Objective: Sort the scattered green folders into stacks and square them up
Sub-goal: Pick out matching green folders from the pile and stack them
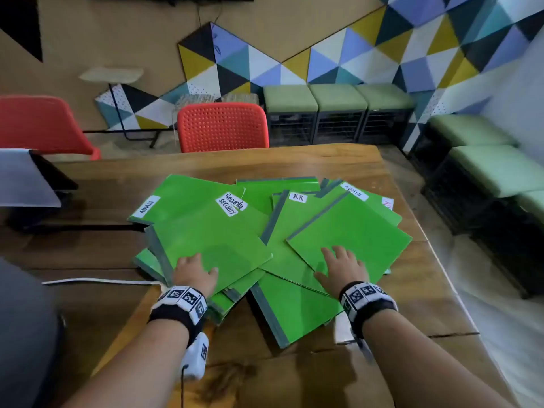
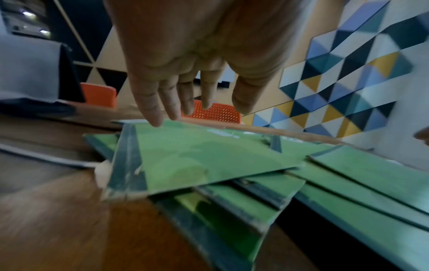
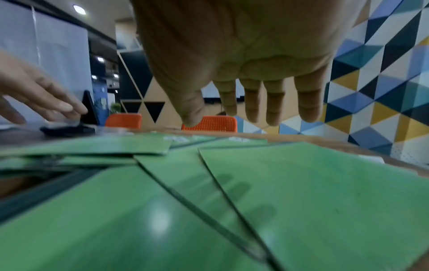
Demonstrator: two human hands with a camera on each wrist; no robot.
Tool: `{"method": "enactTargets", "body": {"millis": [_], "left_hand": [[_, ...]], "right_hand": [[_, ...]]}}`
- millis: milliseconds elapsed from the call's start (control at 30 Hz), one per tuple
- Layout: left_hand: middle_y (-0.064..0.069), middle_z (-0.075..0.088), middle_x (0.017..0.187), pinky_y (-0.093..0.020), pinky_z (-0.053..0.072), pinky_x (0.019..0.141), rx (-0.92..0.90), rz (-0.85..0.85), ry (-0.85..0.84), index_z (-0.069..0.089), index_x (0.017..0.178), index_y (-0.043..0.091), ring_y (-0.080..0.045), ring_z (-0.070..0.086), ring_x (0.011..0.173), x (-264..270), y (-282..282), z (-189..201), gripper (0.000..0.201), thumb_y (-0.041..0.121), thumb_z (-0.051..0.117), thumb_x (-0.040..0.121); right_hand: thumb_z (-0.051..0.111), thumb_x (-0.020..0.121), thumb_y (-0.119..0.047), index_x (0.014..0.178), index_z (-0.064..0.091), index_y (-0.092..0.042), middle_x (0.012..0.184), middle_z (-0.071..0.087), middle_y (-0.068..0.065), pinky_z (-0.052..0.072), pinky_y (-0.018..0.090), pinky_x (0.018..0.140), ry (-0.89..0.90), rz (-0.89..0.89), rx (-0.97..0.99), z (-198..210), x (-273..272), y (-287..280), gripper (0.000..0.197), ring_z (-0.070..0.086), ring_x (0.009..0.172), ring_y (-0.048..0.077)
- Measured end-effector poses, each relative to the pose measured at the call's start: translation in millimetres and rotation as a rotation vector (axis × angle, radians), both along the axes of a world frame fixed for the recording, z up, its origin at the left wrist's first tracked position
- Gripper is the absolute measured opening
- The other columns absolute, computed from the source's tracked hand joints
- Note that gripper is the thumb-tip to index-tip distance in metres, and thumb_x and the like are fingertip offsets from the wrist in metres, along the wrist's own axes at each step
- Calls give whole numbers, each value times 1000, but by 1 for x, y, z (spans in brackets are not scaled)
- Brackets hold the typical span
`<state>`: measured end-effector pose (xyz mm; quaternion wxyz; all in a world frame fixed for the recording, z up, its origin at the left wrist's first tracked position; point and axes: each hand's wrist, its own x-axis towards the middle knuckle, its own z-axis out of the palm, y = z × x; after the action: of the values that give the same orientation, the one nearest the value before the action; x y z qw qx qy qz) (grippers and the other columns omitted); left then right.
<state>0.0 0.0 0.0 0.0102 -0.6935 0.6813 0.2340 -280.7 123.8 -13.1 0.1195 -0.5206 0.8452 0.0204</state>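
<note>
Several green folders with grey spines lie fanned and overlapping on the wooden table (image 1: 412,290). White labels read ADMIN (image 1: 146,205), Security (image 1: 231,204), H.R (image 1: 298,197) and a second ADMIN (image 1: 354,192). My left hand (image 1: 195,270) is spread flat over the near corner of the Security folder (image 1: 212,234), fingers straight, holding nothing. My right hand (image 1: 341,265) is flat over the near edge of an unlabelled folder (image 1: 353,228) on the right. In the wrist views the left hand (image 2: 185,88) and right hand (image 3: 250,102) hang just above the green covers (image 3: 325,201), casting shadows.
Two red chairs (image 1: 222,126) (image 1: 44,125) stand behind the table. A dark stand with a grey sheet (image 1: 26,181) sits at the left edge. A white cable (image 1: 97,280) runs along the near left. Green-topped stools (image 1: 338,98) line the patterned wall.
</note>
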Motion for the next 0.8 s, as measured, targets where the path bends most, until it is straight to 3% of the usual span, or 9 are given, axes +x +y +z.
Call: {"method": "enactTargets", "body": {"millis": [100,200,267,333,400,467,633,733,800], "left_hand": [[-9,14,159,-52,32,113,44,143,-45,25,151,22,-38,25,143,12,-10,-17,82,51,61,84],[-10,2,160,-54,34,110,107,229,-34,21,152,23,-43,25,142,23,-15,-31,93,50,70,78],[-12,3,159,-55,38,106,144,260,-19,20,152,24,-46,32,137,28,-20,-38,101,49,76,73],[-15,12,155,-54,42,103,160,296,16,19,153,23,-46,39,132,32,-22,-44,106,47,80,70],[-19,21,149,-50,45,99,142,327,41,21,153,21,-44,44,127,33,-20,-46,106,43,82,69],[-22,27,143,-47,47,96,145,361,59,20,153,21,-41,47,122,34,-18,-43,109,38,84,68],[-26,30,146,-49,46,98,125,440,149,3,154,29,-43,49,123,44,-21,-35,123,21,88,65],[-17,34,153,-52,40,106,109,430,265,2,154,30,-40,44,133,52,-21,-33,111,8,78,76],[-12,33,155,-52,38,109,113,417,362,10,153,31,-38,42,135,57,-18,-32,99,4,72,81]], "right_hand": [[57,82,-60,148,10,-41,159,11,4,24,63,110,28,-59,147,-23,-7,-4,83,16,145,33],[60,78,-61,145,-2,-51,160,0,3,23,70,105,-10,-102,277,-45,-16,-6,91,9,144,41],[60,86,-46,140,-13,-57,160,-3,6,39,66,98,-47,-95,297,-55,-20,-8,92,11,142,47],[50,94,-16,139,-22,-54,159,-6,13,54,51,88,-23,-33,320,-62,-19,-9,93,14,139,53],[38,94,-1,141,-27,-46,158,-6,21,57,45,84,53,42,342,-63,-15,-10,93,19,137,56],[35,95,-1,136,-36,-39,155,-3,30,56,47,86,124,111,373,-61,-13,-8,90,27,133,57],[34,97,0,140,-33,-30,152,11,34,60,37,75,129,168,302,-48,-14,-8,84,53,118,49],[34,94,4,145,-26,-23,152,20,30,55,31,60,125,202,225,-24,-4,-15,83,68,80,31],[37,92,6,147,-19,-24,153,22,25,55,30,58,114,237,161,-10,13,-17,85,68,78,27]]}}
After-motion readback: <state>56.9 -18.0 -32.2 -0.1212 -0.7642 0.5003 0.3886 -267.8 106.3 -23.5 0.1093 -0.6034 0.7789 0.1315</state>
